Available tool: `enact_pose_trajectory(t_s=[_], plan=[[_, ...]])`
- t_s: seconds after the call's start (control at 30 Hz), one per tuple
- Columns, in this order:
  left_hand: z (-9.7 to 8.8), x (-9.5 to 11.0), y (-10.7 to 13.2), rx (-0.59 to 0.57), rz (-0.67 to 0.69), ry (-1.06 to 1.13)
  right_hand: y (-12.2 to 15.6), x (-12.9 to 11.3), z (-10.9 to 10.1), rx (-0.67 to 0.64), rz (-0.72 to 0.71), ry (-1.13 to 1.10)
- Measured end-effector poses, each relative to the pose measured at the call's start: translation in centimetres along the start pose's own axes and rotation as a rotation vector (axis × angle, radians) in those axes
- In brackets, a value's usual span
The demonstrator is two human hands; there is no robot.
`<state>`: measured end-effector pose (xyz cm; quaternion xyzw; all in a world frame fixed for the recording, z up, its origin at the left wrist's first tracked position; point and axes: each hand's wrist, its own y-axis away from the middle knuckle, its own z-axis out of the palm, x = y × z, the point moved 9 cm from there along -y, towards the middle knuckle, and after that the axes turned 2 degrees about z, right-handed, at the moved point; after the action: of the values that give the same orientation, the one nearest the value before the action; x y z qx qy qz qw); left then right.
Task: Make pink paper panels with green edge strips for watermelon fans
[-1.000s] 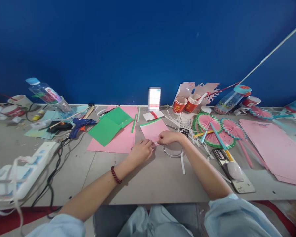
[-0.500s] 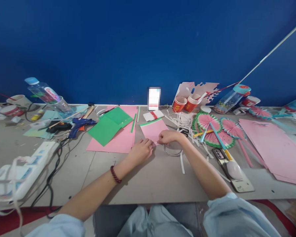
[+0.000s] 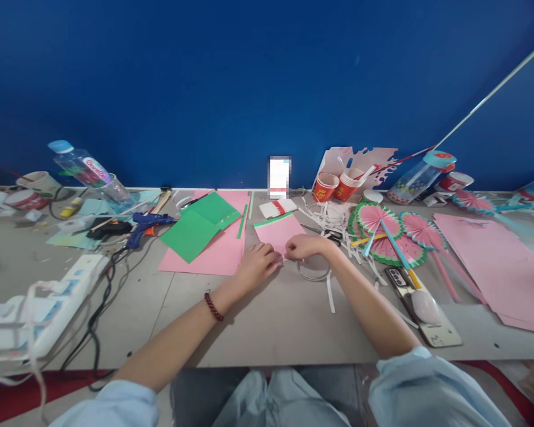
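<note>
A small sheet of pink paper with a green strip along its far edge lies flat in front of me. My left hand is bent over its near left corner, with the fingers pressed together on the edge. At the near right edge, my right hand is curled, thumb and fingertips pinching the same paper. The tips of both hands partly cover that near edge. Just below my right hand lies a ring-shaped roll of tape, with a narrow white strip by it.
Green sheets overlap a pink sheet on the left, beside a blue glue gun. Scissors, paper fans, red paper cups and a phone lie rightward. A power strip stands left.
My left hand has shifted slightly right along the paper's near edge, towards my right hand. My right hand keeps its pinch in nearly the same place.
</note>
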<state>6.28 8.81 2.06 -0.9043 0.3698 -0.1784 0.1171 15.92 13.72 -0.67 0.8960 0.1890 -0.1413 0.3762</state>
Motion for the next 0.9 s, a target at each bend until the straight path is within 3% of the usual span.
enact_pose_trajectory(t_s=[0.33, 0.7, 0.9], plan=[[0.2, -0.2, -0.3, 0.017, -0.039, 0.028, 0.5, -0.4, -0.3, 0.001, 0.003, 0.013], [0.3, 1.3, 0.2, 0.075, 0.12, -0.085, 0.2, 0.0, -0.3, 0.021, 0.029, -0.039], [0.5, 1.4, 0.3, 0.04, 0.119, -0.114, 0.3, -0.1, -0.3, 0.026, 0.037, -0.064]])
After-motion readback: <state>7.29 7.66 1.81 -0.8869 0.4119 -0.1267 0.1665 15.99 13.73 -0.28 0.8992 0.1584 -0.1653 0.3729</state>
